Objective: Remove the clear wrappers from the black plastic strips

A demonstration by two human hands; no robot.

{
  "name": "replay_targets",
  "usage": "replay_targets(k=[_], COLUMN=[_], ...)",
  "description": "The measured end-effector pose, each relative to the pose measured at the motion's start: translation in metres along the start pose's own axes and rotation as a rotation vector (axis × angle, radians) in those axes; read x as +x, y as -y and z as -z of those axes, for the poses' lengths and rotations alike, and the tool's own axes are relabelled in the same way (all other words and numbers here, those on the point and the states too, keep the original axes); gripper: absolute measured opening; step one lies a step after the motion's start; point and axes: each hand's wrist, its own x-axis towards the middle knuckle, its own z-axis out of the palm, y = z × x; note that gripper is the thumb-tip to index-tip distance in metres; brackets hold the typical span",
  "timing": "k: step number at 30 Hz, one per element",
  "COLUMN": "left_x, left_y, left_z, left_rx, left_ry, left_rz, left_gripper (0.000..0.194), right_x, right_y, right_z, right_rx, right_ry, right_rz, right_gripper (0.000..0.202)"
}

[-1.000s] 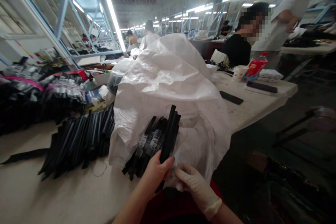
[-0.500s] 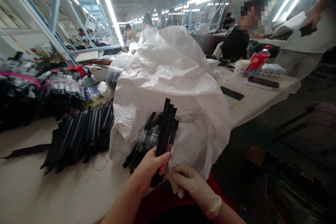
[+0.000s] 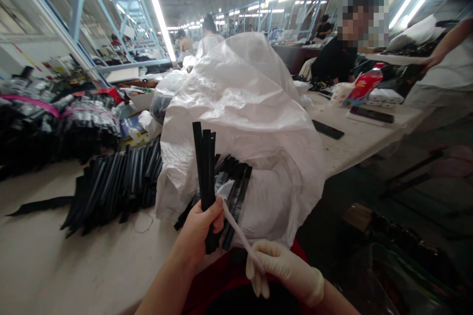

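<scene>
My left hand (image 3: 201,224) is curled around black strips (image 3: 204,162); right of its fingers, my gloved hand (image 3: 277,263) pinches a plastic band (image 3: 239,231), seemingly for tension.

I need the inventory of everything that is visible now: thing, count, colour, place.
Tabletop: one or more, beige, both sides
Plastic sheet: one, white, centre
Held strips: several, black, centre
Thin strip: one, whitish, lower centre
Wrapped strips: several, black, against sheet
Loose strips: many, black, left tabletop
Banded bundles: two, black with pink bands, far left
Flat slabs: two, black, right tabletop
Bottle: one, red, right tabletop
Rolls: several, white, beside bottle
Seat: one, pinkish, far right
Workers: several, black or light clothes, background
Tube lights: many, white, overhead
Frame bars: several, blue, upper left
Left hand: one, bare, gripping held strips
Right hand: one, cream-gloved, pinching thin strip
</scene>
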Motion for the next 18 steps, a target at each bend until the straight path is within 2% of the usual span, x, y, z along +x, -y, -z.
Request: replay_targets(k=[2, 3, 7, 9, 12, 15, 18], left_x=[-0.002, -0.003, -0.006, -0.007, -0.008, -0.009, -0.01], left_y=[-0.001, -0.002, -0.001, 0.001, 0.004, 0.003, 0.0], left_z=[-0.002, -0.003, -0.011, -0.016, -0.022, -0.02, -0.015], left_rx=[0.085, 0.139, 0.354, 0.464, 0.603, 0.686, 0.716], left_ry=[-0.045, -0.074, -0.144, -0.127, -0.081, -0.059, -0.084], left_rz=[-0.013, -0.023, -0.094, -0.147, -0.211, -0.2, -0.188], left_gripper=[0.033, 0.032, 0.023, 0.018, 0.014, 0.015, 0.016], right_x=[-0.001, -0.001, 0.0, 0.005, 0.018, 0.024, 0.019], right_y=[0.002, 0.004, 0.019, 0.025, 0.028, 0.026, 0.023], right_z=[0.004, 0.007, 0.017, 0.013, -0.001, -0.007, -0.005], right_rx=[-0.082, -0.154, -0.338, -0.34, -0.281, -0.206, -0.162], right_ry=[0.086, 0.054, -0.329, -0.396, -0.363, -0.242, -0.124], right_rz=[-0.041, -0.032, 0.208, 0.274, 0.232, 0.164, 0.099], right_gripper=[0.044, 0.048, 0.05, 0.042, 0.032, 0.027, 0.018])
